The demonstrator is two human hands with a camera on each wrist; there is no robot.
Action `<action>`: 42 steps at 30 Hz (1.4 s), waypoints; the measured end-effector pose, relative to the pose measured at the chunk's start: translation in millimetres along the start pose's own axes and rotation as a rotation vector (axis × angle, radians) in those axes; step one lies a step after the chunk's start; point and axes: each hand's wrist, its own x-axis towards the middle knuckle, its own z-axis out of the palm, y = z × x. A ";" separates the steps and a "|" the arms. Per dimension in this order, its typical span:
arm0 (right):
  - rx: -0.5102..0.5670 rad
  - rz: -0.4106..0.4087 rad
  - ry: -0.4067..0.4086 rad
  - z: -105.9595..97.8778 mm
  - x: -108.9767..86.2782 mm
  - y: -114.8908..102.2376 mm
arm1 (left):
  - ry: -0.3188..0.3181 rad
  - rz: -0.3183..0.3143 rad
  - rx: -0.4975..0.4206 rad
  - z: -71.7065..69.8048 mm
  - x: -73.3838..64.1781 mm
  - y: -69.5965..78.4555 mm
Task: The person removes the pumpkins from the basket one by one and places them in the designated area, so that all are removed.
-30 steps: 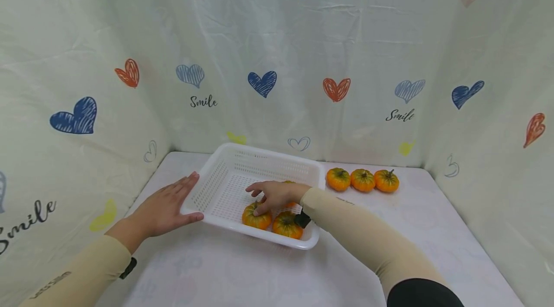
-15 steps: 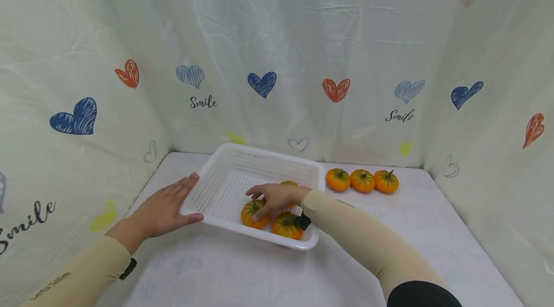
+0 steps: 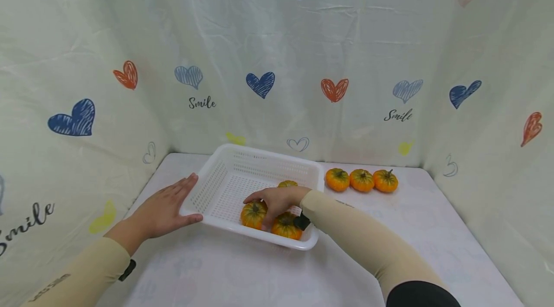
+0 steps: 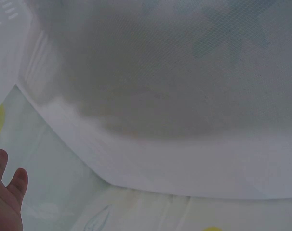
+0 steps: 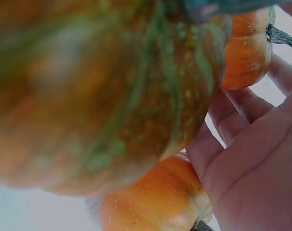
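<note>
A white plastic basket [image 3: 259,154] with perforated sides holds small orange-and-green pumpkins. My left hand [image 3: 161,208] lies against the basket's left end with fingers straight and thumb apart. Inside the basket, my right hand [image 3: 277,201] curls round the front-left pumpkin [image 3: 252,214], its index finger behind and its thumb in the gap towards the front-right pumpkin [image 3: 286,226]. Another pumpkin [image 3: 287,184] shows behind that hand. In the right wrist view, a large blurred pumpkin [image 5: 102,106] hides the fingertips, and the palm [image 5: 261,168] faces the pumpkins.
Three more pumpkins [image 3: 361,180] stand in a row on the white table [image 3: 207,268], right of the basket. A pale curtain [image 3: 298,47] printed with hearts closes off the back and sides. The left wrist view shows mostly the basket's blurred outer side [image 4: 151,96].
My right hand has sunk slightly lower. Its thumb has slid from the top of the front-left pumpkin down into the gap at its right. The left hand and basket stay put.
</note>
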 end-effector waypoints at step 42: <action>0.141 -0.170 0.331 -45.4 -22.0 -0.9 | -0.014 -0.001 0.012 -2.2 -0.9 0.9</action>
